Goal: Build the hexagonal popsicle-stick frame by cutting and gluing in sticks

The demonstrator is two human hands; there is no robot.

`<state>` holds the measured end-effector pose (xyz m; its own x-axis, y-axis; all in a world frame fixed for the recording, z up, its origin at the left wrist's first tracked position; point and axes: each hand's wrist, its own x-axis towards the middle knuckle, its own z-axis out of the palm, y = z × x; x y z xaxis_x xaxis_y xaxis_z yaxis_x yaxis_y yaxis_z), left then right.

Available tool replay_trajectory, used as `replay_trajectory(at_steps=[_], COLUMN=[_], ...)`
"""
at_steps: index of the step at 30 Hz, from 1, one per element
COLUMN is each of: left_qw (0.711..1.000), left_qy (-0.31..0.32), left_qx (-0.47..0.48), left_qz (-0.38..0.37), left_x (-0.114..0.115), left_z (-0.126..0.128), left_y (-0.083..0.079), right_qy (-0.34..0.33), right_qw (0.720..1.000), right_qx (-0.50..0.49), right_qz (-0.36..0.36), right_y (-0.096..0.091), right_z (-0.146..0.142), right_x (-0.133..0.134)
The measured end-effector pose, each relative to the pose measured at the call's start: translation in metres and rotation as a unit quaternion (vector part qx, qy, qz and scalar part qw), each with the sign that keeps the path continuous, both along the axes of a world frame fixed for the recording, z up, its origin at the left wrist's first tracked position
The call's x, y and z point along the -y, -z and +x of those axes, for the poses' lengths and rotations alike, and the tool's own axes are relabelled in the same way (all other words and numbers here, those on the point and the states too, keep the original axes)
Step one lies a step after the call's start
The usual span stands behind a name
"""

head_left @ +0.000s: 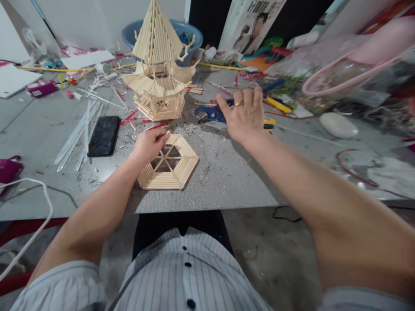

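Observation:
A flat hexagonal frame of thin wooden sticks (162,181), with spokes across its middle opening, lies near the table's front edge. My left hand (149,147) is over its upper left side, thumb and fingers pinched on a short piece of wooden stick (168,132). Farther right, my right hand (246,113) reaches over blue-handled cutters (210,113), thumb spread away from the fingers. Its palm faces down, and I see no object held in it. Behind the frame stands a pagoda model (158,86) of the same sticks, with a pointed roof.
A black phone (103,136) and clear glue sticks (79,134) lie to the left. At the back is a blue basin (129,34). A yellow-handled tool (279,104) and a smooth white stone (339,125) lie to the right. Scraps litter the tabletop.

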<state>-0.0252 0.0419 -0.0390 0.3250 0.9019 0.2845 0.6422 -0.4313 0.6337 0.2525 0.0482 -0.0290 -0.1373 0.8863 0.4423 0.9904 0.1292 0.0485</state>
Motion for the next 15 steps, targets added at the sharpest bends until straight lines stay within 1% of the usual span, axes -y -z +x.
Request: replay_trajectory(at_steps=[3,5,7,11,13,15], left_qw=[1.000,0.998,0.993,0.980,0.973,0.969], left_qy=[-0.004,-0.008,-0.011,0.001,0.022,0.037], left_qx=[0.023,0.066,0.115,0.185,0.209,0.223], left_qz=[-0.009,-0.017,-0.034,-0.076,-0.091,-0.105], left_x=[0.001,0.002,0.004,0.008,0.010,0.012], left_z=[0.001,0.003,0.004,0.006,0.007,0.008], left_y=[0.000,0.000,-0.001,-0.004,-0.006,-0.008], right_qy=[0.012,0.013,0.001,-0.083,-0.124,-0.159], right_qw=[0.998,0.997,0.995,0.985,0.973,0.954], right_qx=[-0.050,-0.069,-0.094,-0.150,-0.194,-0.249], right_qz=[0.030,0.035,0.033,-0.006,-0.026,-0.055], right_y=[0.004,0.007,0.008,0.006,0.005,0.005], right_z=[-0.005,-0.015,-0.027,-0.046,-0.051,-0.053], right_x=[0.008,0.014,0.019,0.028,0.032,0.036])
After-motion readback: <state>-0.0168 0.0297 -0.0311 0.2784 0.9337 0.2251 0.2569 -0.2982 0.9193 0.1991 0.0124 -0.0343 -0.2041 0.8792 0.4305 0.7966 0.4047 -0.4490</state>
